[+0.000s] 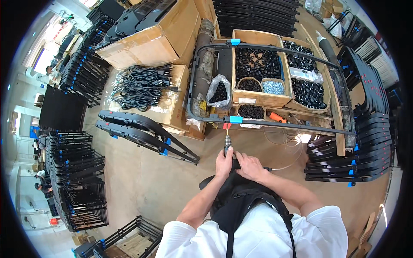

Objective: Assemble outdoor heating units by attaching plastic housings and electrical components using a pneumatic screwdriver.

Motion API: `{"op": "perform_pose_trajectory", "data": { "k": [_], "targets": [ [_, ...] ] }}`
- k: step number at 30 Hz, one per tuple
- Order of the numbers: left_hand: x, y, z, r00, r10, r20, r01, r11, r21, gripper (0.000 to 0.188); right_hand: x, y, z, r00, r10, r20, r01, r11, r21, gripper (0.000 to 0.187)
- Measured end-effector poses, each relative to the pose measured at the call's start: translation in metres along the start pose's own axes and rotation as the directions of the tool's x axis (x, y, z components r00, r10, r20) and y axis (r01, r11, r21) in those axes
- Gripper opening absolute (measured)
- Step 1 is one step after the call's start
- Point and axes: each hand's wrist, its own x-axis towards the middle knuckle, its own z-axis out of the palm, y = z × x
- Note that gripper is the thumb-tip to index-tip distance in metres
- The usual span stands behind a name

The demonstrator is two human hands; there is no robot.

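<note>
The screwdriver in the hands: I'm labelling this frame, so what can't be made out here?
- Head view: the screwdriver body is hidden by the left hand and right hand.
- Its tip at the black frame is too small to tell contact.
- The small parts in the boxes are too small to identify.

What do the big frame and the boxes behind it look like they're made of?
The frame looks like black-painted metal tube: thin, rigid, with a dull sheen and bright blue pieces on its front and back rails. The boxes look like plain brown corrugated cardboard, matte with raw edges.
</note>
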Motion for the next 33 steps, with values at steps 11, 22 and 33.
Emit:
{"op": "perform_pose_trajectory", "data": {
  "k": [11,22,33],
  "targets": [
    [0.028,-0.009,-0.020,0.998,0.053,0.030,-0.053,0.998,0.019,0.048,0.018,-0.014,0.013,0.995,0.099,0.033,-0.099,0.995,-0.003,0.081],
    [0.034,0.002,-0.027,0.996,0.070,0.050,-0.077,0.986,0.145,0.054,0.026,-0.019,0.018,0.993,0.116,-0.036,-0.116,0.993,0.007,0.089],
    [0.045,0.002,-0.024,0.994,0.091,0.054,-0.098,0.981,0.166,0.058,0.030,-0.024,0.004,0.995,0.097,-0.019,-0.098,0.995,-0.032,0.075]
  ]
}}
